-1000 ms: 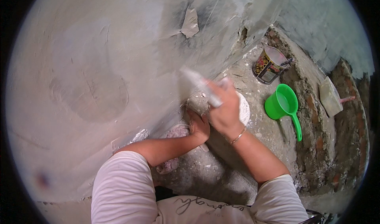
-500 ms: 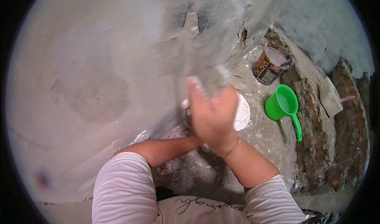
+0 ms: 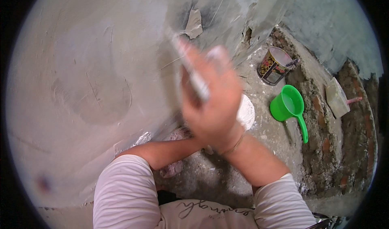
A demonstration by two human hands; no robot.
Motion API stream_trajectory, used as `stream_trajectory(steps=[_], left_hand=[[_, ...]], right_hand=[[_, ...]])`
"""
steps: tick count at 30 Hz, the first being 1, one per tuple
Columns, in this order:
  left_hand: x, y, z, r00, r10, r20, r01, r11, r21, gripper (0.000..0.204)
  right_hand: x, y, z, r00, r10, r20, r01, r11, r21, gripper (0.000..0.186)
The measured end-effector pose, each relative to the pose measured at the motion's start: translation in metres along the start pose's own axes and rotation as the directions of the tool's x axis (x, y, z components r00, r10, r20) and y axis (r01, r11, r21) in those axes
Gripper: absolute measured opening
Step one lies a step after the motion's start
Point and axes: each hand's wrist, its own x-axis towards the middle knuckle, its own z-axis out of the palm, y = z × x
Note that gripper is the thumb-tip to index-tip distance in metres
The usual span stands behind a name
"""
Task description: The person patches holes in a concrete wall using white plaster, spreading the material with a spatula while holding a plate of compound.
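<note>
My right hand point(image 3: 214, 103) is closed around a flat, pale scraper, likely a putty knife point(image 3: 199, 85), raised in front of the grey wall point(image 3: 93, 59). Motion smears both the tool and the fingers; one end of it points toward a flaked patch point(image 3: 194, 23) on the wall. My left forearm point(image 3: 174, 153) crosses beneath my right wrist, and the left hand is hidden behind the right one. A round white mass point(image 3: 246, 112), powdery or pasty, shows partly beside my right wrist. Whether my left hand touches it, I cannot tell.
On the floor to the right are a green dipper point(image 3: 288, 103) with a handle and a patterned paint tin point(image 3: 274, 66) with a dark stick in it. Rough brick steps point(image 3: 324, 148) run along the right, bearing a pale block-shaped float point(image 3: 337, 97) with a pinkish handle.
My right hand has moved slightly up and left, turning the tool from face-on to nearly edge-on. The left forearm has barely moved.
</note>
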Motion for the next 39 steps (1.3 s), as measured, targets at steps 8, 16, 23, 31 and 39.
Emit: stream_trajectory(steps=[8,16,23,31,39], left_hand=[[0.009,-0.013,0.016,1.0,-0.024,-0.006,0.024,0.999,-0.031,0.075],[0.004,-0.005,0.004,0.992,0.006,0.127,0.003,0.997,-0.073,0.076],[-0.005,0.02,-0.03,0.984,-0.136,0.114,0.155,0.973,-0.172,0.074],[-0.004,0.023,-0.039,0.954,-0.206,0.216,0.256,0.937,-0.238,0.07],[-0.005,0.007,-0.051,0.935,-0.107,0.338,0.193,0.953,-0.232,0.072]], right_hand=[[0.017,0.054,-0.005,0.939,-0.284,0.192,0.329,0.905,-0.27,0.046],[-0.075,0.072,-0.037,0.874,0.153,0.46,-0.047,0.971,-0.233,0.046],[0.062,0.094,-0.061,0.991,-0.109,-0.08,0.077,0.942,-0.328,0.022],[0.003,0.112,-0.031,0.99,-0.047,0.133,0.079,0.965,-0.25,0.047],[-0.057,0.105,-0.051,0.915,0.244,0.321,-0.245,0.969,-0.039,0.045]])
